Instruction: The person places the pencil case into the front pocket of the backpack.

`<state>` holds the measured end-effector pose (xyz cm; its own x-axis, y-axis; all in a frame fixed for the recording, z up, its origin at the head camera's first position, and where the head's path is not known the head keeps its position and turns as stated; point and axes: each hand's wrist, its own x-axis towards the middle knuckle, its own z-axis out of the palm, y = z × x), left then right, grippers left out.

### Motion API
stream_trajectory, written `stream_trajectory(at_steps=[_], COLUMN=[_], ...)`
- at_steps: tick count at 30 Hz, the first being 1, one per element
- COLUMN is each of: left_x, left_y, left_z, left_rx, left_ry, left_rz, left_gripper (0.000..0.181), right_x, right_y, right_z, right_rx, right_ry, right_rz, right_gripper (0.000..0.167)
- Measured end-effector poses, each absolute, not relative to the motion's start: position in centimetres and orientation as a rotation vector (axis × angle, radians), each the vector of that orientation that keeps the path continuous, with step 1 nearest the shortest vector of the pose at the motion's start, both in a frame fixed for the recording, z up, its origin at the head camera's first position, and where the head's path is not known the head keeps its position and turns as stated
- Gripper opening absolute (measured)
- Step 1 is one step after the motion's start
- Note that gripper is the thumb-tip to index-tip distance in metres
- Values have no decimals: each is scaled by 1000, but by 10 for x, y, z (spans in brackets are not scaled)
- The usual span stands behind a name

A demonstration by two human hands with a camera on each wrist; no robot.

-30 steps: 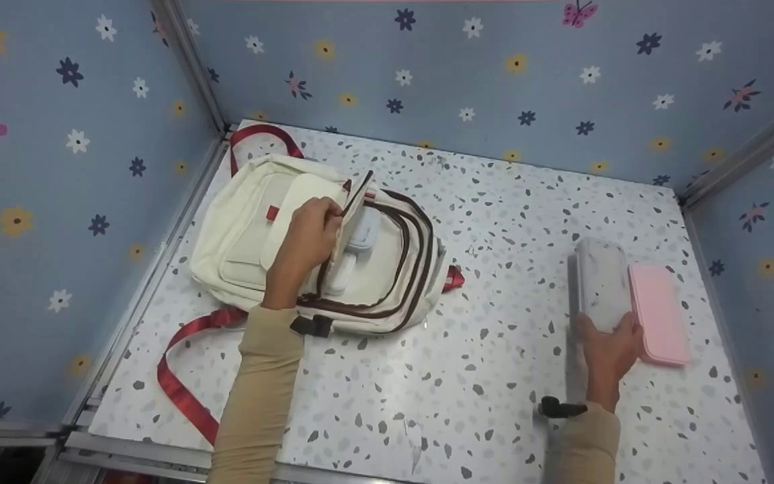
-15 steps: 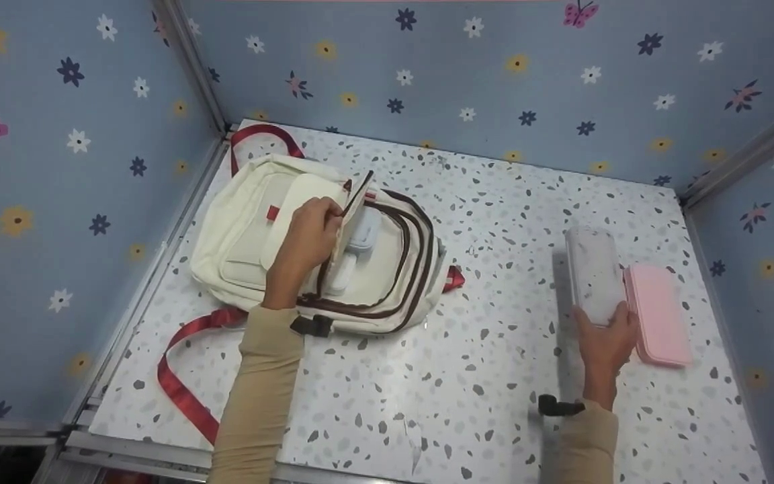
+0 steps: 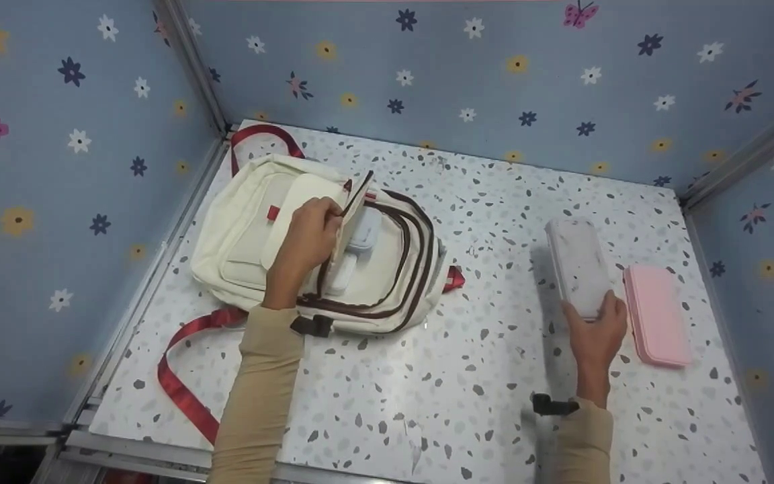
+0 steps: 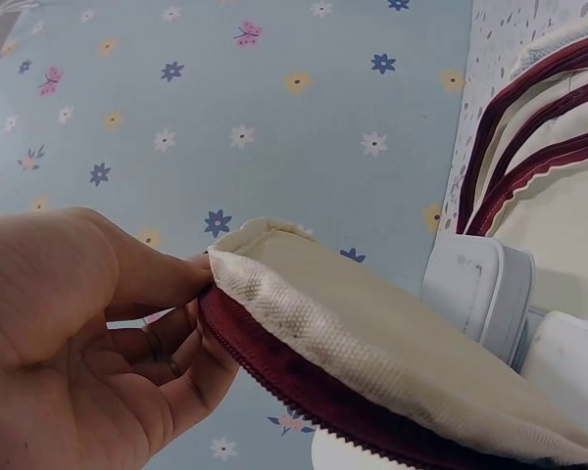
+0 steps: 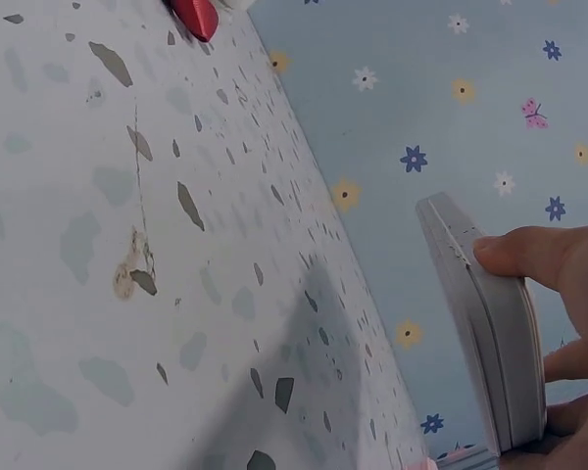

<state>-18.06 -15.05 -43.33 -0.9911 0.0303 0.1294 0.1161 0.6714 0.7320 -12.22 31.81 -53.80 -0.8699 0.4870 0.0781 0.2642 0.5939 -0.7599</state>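
Note:
A cream backpack [image 3: 242, 228] with dark red zips lies on the table, its front pocket unzipped. My left hand [image 3: 310, 232] pinches the edge of the pocket flap [image 4: 323, 333] between thumb and fingers and holds it raised. Inside the pocket sit two pale cases [image 4: 480, 289], partly hidden by the flap. At the right, my right hand [image 3: 595, 333] grips the near end of a long whitish-grey case [image 3: 578, 265], thumb on one side and fingers on the other. In the right wrist view this case [image 5: 485, 328] is tilted and above the table.
A pink rectangular case [image 3: 659, 316] lies on the speckled table [image 3: 467, 403] to the right of my right hand. Red straps [image 3: 185, 390] spread from the backpack on the left. Blue flowered panels [image 3: 454, 74] wall the table at the back and sides.
My right hand has lifted the whitish-grey case and carried it leftward, away from the pink case, and the case has turned slightly. My left hand keeps the flap raised in place.

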Motion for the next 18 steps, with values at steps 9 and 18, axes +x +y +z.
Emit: stream_trajectory(at_steps=[9, 18], left_x=[-180, -180], left_y=[-149, -149], left_z=[-432, -432], left_rx=[-111, -113], left_ry=[-2780, -2773], left_rz=[-1219, -1226], left_gripper=[18, 17], right_x=[-123, -125], right_y=[307, 294], right_z=[-532, -530], right_rx=[-498, -380], right_ry=[-2547, -2505], right_rz=[1139, 1157], right_gripper=[84, 81])
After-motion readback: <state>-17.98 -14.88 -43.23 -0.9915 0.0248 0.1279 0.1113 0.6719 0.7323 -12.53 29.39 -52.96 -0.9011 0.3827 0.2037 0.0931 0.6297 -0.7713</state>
